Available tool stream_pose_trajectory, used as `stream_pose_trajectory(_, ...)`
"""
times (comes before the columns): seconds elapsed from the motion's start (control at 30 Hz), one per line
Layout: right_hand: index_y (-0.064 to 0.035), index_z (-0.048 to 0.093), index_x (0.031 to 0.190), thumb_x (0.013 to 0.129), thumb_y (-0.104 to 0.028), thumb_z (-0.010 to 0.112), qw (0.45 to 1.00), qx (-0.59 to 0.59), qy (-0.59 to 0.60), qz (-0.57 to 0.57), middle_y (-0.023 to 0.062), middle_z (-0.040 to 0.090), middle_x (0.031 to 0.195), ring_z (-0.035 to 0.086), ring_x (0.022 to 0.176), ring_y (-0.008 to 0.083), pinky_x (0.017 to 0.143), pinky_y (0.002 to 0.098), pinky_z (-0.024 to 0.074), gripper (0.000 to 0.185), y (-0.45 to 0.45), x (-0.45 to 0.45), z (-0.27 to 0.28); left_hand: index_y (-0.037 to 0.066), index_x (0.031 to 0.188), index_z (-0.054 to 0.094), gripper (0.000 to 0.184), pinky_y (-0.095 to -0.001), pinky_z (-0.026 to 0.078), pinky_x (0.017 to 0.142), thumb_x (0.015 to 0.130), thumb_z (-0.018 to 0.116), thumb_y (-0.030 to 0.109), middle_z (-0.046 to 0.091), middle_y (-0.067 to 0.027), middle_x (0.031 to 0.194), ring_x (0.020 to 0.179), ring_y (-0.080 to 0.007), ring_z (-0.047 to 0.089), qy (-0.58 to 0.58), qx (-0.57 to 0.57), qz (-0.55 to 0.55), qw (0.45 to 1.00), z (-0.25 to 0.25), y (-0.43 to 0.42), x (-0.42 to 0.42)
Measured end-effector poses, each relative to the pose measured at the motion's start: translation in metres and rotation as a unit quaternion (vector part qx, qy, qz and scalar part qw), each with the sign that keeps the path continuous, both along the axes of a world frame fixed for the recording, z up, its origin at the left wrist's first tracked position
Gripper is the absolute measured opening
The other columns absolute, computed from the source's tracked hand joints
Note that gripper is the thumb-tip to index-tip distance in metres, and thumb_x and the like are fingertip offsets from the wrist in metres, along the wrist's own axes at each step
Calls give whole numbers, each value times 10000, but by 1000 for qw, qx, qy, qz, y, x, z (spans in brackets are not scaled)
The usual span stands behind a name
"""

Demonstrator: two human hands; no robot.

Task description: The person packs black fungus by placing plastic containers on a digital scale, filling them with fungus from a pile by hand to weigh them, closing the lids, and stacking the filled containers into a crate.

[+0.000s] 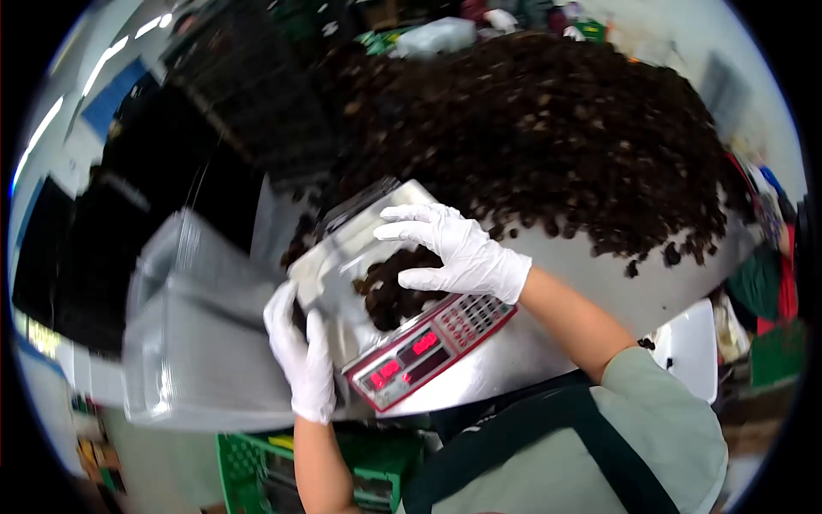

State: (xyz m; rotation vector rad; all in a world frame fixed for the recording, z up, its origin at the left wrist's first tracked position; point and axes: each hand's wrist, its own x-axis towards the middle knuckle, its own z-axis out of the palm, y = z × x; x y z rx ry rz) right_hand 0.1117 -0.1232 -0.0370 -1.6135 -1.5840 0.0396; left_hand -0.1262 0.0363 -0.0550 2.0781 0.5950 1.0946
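Observation:
A red digital scale [428,347] with lit red figures stands on the metal table. On its pan lies a clear plastic container [342,321] holding a small heap of dark brown pieces [394,295]. My right hand [462,253], in a white glove, is over the right side of the container, its fingers spread and nothing seen in them. At the container's left edge is my left hand [301,351], also gloved in white, with thumb and fingers apart; whether it touches the rim is unclear.
A large pile of dark brown pieces [548,128] covers the far part of the metal table [548,274]. Stacked clear plastic containers [214,351] stand at the left. Dark crates [257,94] rise behind. A white tray [692,351] is at the right, a green crate [244,471] below.

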Motion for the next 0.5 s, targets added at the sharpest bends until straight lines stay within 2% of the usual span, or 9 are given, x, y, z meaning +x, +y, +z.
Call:
stream_pose_trajectory(0.07,-159,631,1367,878,-321,773,995,-9,34,-89,126,560,1461,505,1359,331,1148,443,409,534,-25,22,0,-25,1353,565,446,-402,386,1139,908,576,-10,549,-183,1347,1279,-310,534,-1,-23,-26,999,-7,2,2)
stream_pose_trajectory(0.13,-155,626,1369,900,-341,717,974,-22,-3,-225,133,558,1468,507,1364,340,1146,446,428,512,-54,56,-46,-29,1353,563,455,-392,392,1126,900,582,-1,541,-185,1343,1267,-301,538,25,18,-51,998,-10,1,1)
stream_pose_trajectory(0.2,-170,569,1444,835,-376,746,926,-144,9,-348,141,494,1537,467,1403,359,1156,459,419,667,-93,76,-74,-31,1352,560,445,-399,400,1115,909,579,9,547,-185,1324,1260,-314,541,54,35,-67,996,-1,-13,6)
stream_pose_trajectory(0.23,-174,515,1496,811,-388,769,901,-197,13,-385,178,427,1584,425,1437,384,1174,464,401,762,-111,84,-91,-31,1350,557,433,-403,411,1105,920,578,15,540,-184,1319,1256,-318,543,51,-3,-71,996,-5,-16,7)
stream_pose_trajectory(0.27,-185,426,1561,787,-384,798,888,-237,29,-394,216,355,1622,369,1476,409,1202,472,363,882,-127,85,-98,-31,1350,557,433,-403,411,1105,920,578,15,540,-184,1319,1256,-318,543,52,0,-76,996,-5,-15,9)
stream_pose_trajectory(0.33,-198,354,1599,775,-372,821,882,-258,12,-393,225,304,1644,323,1504,415,1221,481,327,963,-142,83,-120,-27,1357,553,428,-400,420,1098,932,573,15,530,-185,1327,1254,-317,542,90,41,-66,993,-9,-12,6)
stream_pose_trajectory(0.4,-199,331,1607,767,-368,830,893,-247,-9,-376,224,294,1647,308,1513,412,1229,483,311,991,-138,80,-124,-41,1376,534,441,-402,411,1107,941,566,23,529,-193,1334,1254,-326,540,54,-5,-66,996,-11,-13,8)
stream_pose_trajectory(0.47,-207,346,1598,775,-381,795,921,-207,15,-329,207,279,1661,281,1530,396,1242,484,278,953,-122,82,-126,-45,1428,492,462,-373,343,1164,982,545,60,506,-147,1407,1330,-254,488,81,22,-66,994,-20,1,3)
stream_pose_trajectory(0.5,-214,357,1593,777,-392,795,928,-203,1,-313,199,279,1663,280,1531,391,1236,489,284,943,-110,82,-125,-45,1428,492,462,-373,343,1164,982,545,60,506,-147,1407,1330,-254,488,87,23,-68,994,-19,0,2)
